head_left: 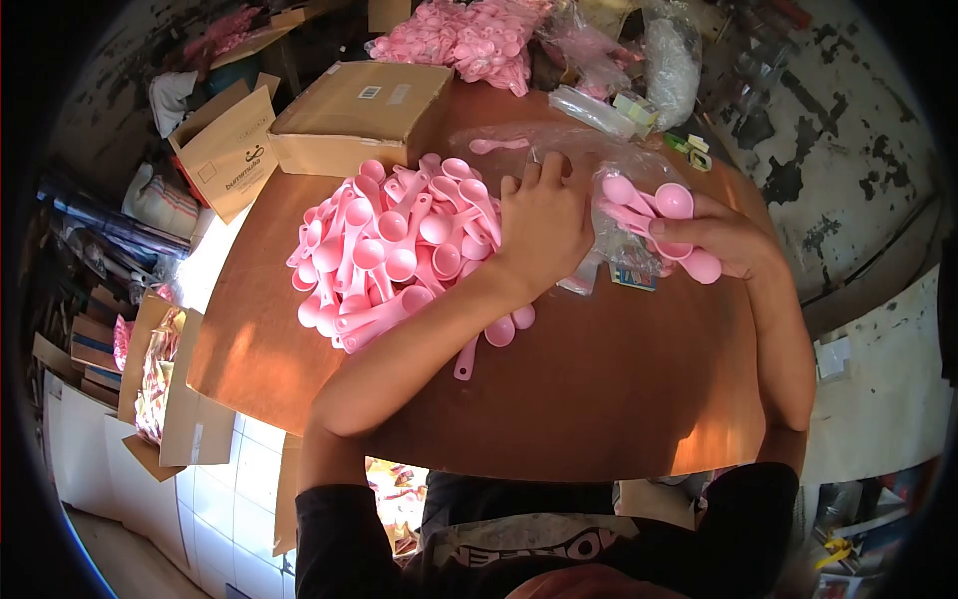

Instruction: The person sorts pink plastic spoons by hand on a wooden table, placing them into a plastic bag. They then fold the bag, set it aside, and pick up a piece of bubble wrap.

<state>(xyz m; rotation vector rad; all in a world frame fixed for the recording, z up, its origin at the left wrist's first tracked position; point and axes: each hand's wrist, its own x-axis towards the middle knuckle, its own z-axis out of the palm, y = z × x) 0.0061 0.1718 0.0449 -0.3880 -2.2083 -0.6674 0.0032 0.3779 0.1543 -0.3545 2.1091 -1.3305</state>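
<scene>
My right hand (733, 238) is closed around several pink measuring spoons (675, 202), bowls fanned out on both sides of the fingers. My left hand (547, 218) lies over a clear plastic bag (609, 160), its fingers bent down onto the film; the fingertips are partly hidden. Left of that hand is a big heap of pink measuring spoons (389, 240), a few of them showing below my left forearm. One single spoon (499, 146) rests on the plastic beyond the left hand.
A closed cardboard box (359, 115) stands behind the heap on the brown table (599, 399). Bagged pink spoons (469, 40) and a roll of clear plastic (672, 70) are at the back. A small printed card (635, 278) lies near the right hand. Open cartons (170, 389) stand on the left floor.
</scene>
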